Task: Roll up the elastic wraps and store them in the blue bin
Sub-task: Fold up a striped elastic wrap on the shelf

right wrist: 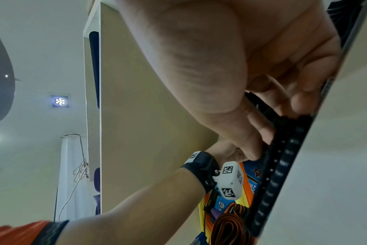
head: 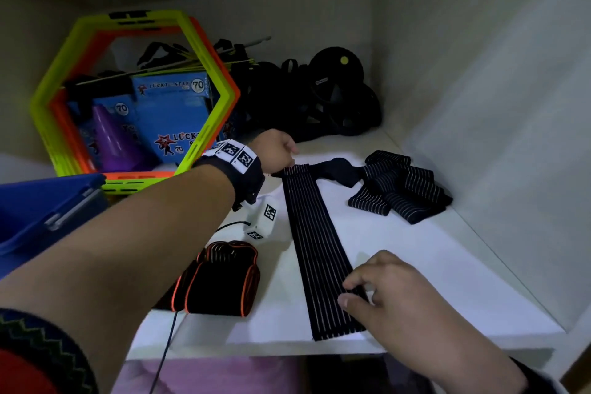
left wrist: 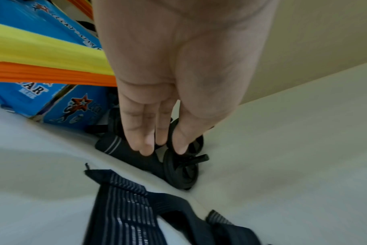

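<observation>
Head view: right fingers (head: 361,272) are pinching the near edge of the wrap (head: 315,243); left fingers (left wrist: 136,129), straight and together, are pointing past its far end.

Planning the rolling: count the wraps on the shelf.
3 visible: one striped wrap flat mid-shelf, a striped heap at right, an orange-edged bundle at left; heaps may hold more.
</observation>
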Available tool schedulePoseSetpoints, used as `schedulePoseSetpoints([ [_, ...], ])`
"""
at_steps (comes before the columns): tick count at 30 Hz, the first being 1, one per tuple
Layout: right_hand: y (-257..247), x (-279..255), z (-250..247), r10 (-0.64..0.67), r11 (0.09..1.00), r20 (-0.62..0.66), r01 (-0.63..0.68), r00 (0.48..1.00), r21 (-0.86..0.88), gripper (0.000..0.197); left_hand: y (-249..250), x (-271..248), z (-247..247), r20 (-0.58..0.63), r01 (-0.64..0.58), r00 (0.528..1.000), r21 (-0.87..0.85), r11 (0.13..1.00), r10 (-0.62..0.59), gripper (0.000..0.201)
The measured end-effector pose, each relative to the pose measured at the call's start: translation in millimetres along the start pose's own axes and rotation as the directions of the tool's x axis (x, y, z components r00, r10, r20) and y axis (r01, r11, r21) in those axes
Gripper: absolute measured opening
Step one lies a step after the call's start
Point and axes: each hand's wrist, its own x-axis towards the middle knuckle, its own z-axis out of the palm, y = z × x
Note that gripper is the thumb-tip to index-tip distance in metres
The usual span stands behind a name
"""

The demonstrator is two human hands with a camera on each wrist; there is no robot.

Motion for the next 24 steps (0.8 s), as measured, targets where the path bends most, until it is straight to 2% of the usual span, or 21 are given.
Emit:
schedulePoseSetpoints([
  [4,-0.9,-4.2,2.4,-0.022,1.000,-0.010,0.022,1.000,-0.009,0.026,29.2,-57.7,-14.1,0.054,-0.129,0.989,-0.110,0.985,0.136,0.012],
  [7,-2.1,-9.2,3.7,-0.044,0.998,0.013,0.044,0.999,-0.046,0.030,54.9,-114.3,-15.9,0.122,-0.243,0.959,-0.106,0.964,0.255,0.010],
  [10,-2.3,-13.3,4.3,-0.069,0.995,0.028,0.071,0.997,-0.065,0.035,67.6,-168.4,-8.0,0.194,-0.289,0.927,-0.174,0.941,0.321,0.010],
  [14,-0.5,-20.1,3.6,-0.092,0.994,0.062,0.095,0.994,-0.049,0.044,65.3,-229.2,11.8,0.202,-0.354,0.901,-0.170,0.920,0.384,0.018],
  [18,9.9,-22.2,7.6,-0.125,0.992,0.111,0.128,0.986,-0.022,0.063,42.7,-268.6,42.5,0.130,-0.358,0.925,-0.025,0.934,0.358,0.052],
  [20,15.0,-22.7,12.1,-0.140,0.989,0.089,0.143,0.986,-0.034,0.061,30.5,-278.7,59.8,0.109,-0.311,0.945,0.017,0.950,0.307,0.066],
  [22,18.8,-24.6,17.5,-0.156,0.987,0.031,0.157,0.987,-0.022,0.055,21.5,-286.6,73.2,0.056,-0.287,0.956,-0.020,0.958,0.288,0.065],
  [24,22.1,-27.5,23.0,-0.169,0.986,-0.030,0.169,0.985,0.004,0.050,16.0,-292.8,80.7,-0.034,-0.294,0.956,-0.043,0.955,0.292,0.055],
])
